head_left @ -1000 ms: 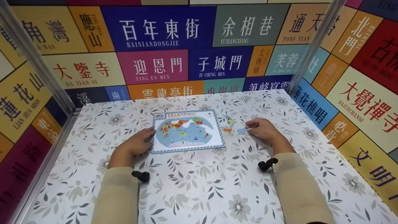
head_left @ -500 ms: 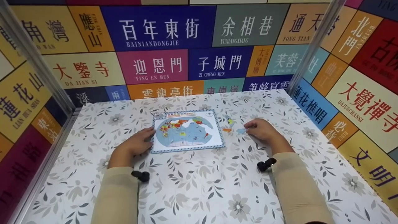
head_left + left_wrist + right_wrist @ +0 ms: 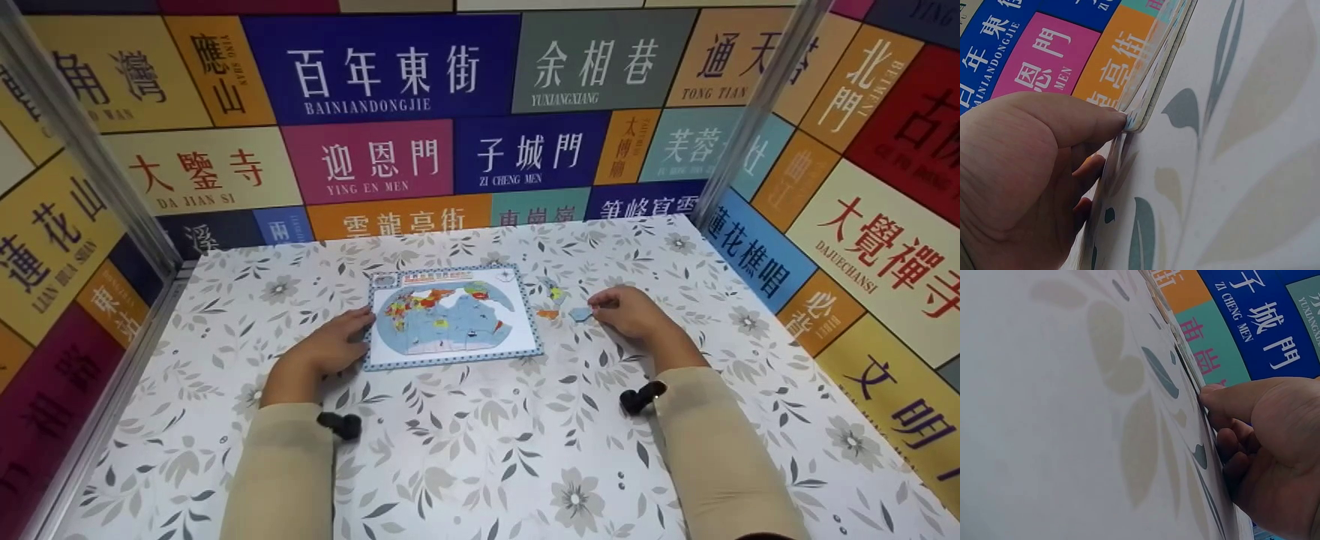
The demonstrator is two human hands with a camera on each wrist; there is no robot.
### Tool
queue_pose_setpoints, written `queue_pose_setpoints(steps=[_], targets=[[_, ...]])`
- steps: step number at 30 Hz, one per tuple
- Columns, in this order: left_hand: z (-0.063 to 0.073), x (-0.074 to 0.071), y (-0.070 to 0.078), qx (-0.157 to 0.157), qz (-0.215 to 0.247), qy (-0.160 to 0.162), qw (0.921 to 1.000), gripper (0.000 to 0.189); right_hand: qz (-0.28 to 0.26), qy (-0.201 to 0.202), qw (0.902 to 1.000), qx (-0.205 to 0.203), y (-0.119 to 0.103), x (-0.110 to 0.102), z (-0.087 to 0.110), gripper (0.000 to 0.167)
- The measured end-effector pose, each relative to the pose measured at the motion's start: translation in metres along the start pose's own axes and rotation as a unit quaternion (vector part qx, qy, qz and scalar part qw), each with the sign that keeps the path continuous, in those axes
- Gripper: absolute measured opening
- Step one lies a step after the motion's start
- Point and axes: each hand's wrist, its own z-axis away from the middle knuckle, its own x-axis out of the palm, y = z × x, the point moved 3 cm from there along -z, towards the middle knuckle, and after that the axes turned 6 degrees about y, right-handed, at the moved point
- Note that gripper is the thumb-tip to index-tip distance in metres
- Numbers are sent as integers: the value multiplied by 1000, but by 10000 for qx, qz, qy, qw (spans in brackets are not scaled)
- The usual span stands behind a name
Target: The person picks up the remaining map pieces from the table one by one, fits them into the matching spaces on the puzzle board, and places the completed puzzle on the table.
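Observation:
A world map jigsaw puzzle [image 3: 450, 349] lies in its board with a dotted blue border. My left hand [image 3: 330, 345] rests at the board's left edge. In the left wrist view its thumb touches the board's corner [image 3: 1141, 121], the other fingers bent behind it. To the right of the board, my right hand [image 3: 630, 315] pinches a light blue puzzle piece [image 3: 580, 314] by its right side, low over the table. Seen from the right wrist, the thumb and forefinger meet at the tabletop and the remaining fingers are curled in.
Between the board and the right hand lie an orange puzzle piece [image 3: 548, 314] and a piece with yellow and green [image 3: 555, 292]. A tablecloth with grey leaves and flowers [image 3: 450, 442] covers the table. Walls with coloured name panels [image 3: 382, 67] enclose its back and sides.
The light blue piece has turned a little in my right fingers, and that hand has shifted slightly left. My left hand and the board have stayed in place.

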Motion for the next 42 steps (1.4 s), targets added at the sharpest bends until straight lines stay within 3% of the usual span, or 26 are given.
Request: queue_pose_setpoints(steps=[13,18,27,35,42], targets=[[-1,0,0,-72,-29,-46,10000,66,-96,-12,9999,98,-8,0,-3,36],[-1,0,0,-66,-36,-49,10000,66,-415,-41,9989,231,-17,3,-4,36],[0,-1,1,42,-128,-3,9999,66,-492,-48,9988,5,-42,14,-7,34],[-2,-1,1,-73,-107,-26,9999,67,-581,-170,9975,-353,-70,28,-8,34],[-2,0,1,-123,-60,-19,9999,66,-824,-318,9956,-322,-97,42,-17,33]])
